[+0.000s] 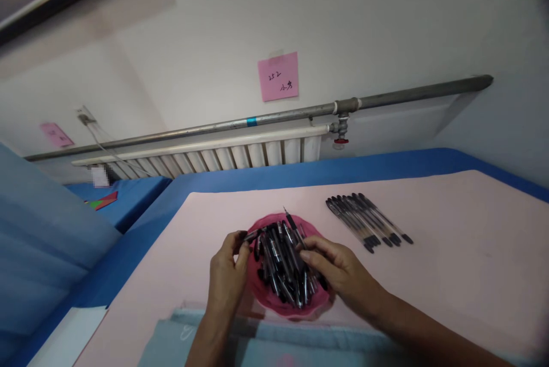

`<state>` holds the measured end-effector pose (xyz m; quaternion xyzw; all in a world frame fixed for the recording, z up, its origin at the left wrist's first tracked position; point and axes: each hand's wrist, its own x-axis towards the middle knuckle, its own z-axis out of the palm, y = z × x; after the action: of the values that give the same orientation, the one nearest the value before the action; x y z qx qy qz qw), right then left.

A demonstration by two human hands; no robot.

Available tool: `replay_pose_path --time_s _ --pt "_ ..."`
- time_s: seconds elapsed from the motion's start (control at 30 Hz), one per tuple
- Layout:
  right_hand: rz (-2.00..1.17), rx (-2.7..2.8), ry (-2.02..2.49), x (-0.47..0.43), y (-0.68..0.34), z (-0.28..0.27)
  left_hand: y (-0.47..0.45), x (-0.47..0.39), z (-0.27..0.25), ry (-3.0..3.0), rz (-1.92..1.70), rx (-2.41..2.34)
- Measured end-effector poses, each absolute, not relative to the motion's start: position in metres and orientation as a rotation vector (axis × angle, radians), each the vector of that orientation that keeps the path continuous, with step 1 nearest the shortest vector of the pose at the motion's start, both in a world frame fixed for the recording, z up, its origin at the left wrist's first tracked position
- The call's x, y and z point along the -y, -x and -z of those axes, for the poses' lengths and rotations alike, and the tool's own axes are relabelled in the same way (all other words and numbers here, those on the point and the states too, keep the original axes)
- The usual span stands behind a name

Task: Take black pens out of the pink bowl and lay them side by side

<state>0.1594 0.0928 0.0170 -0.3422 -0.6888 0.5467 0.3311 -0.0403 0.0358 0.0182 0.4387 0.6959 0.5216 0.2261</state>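
A pink scalloped bowl (pixel 281 312) holds a heap of black and clear gel pens (pixel 278 258). At the bowl's left rim is my left hand (pixel 227 270), thumb and fingers closed on a short dark pen piece (pixel 254 235); whether it is a cap or a whole pen I cannot tell. Over the right side of the bowl, my right hand (pixel 332 264) pinches an uncapped gel pen (pixel 291 222), its bare tip pointing up and away from me. To the right of the bowl, several capped pens (pixel 364 219) lie side by side in a slanted row.
Pale pink sheeting (pixel 450 252) covers the blue table (pixel 300 176). Light blue cloth (pixel 257 344) lies along the near edge, and a white sheet (pixel 68 335) at the lower left. Behind stand a white radiator (pixel 257 154) and a metal pipe (pixel 206 130). Blue fabric (pixel 38 241) hangs at left.
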Motion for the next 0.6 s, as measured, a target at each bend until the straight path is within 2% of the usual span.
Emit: replay_pose_path --time_s 0.2,0.6 --pt "-1.426 1.829 0.892 -0.093 -0.1593 -0.0165 0.0404 -0.0344 -0.0196 -1.152 -1.468 -1.794" --pt "-1.431 1.834 0.881 -0.0923 -0.1595 -0.0161 0.0397 -0.0327 -0.0233 -1.212 -1.454 -1.939"
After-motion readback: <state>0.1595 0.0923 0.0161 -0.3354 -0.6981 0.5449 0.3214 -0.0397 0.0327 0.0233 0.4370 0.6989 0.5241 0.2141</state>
